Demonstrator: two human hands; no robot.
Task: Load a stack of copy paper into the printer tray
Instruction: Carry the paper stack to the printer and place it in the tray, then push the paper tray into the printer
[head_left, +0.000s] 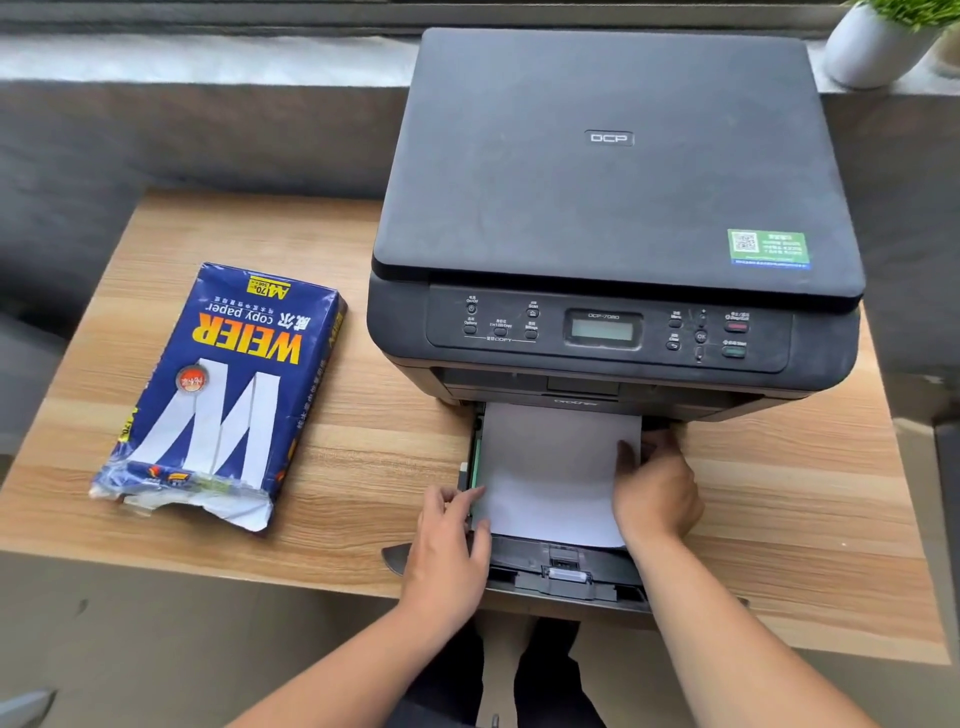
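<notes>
white paper stack (553, 467) lies in pulled-out printer tray (566, 571); left hand (449, 540) fingers curled on its left edge, right hand (654, 488) fingers flat on right edge (torn ream wrapper (223, 389) well left).

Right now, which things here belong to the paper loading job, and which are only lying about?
Part of the job:
- paper stack in the pulled-out tray
- printer
- opened paper pack
- left hand and right hand, each at one side of the stack

Just there:
- white plant pot on the ledge
- green sticker on the printer lid
</notes>
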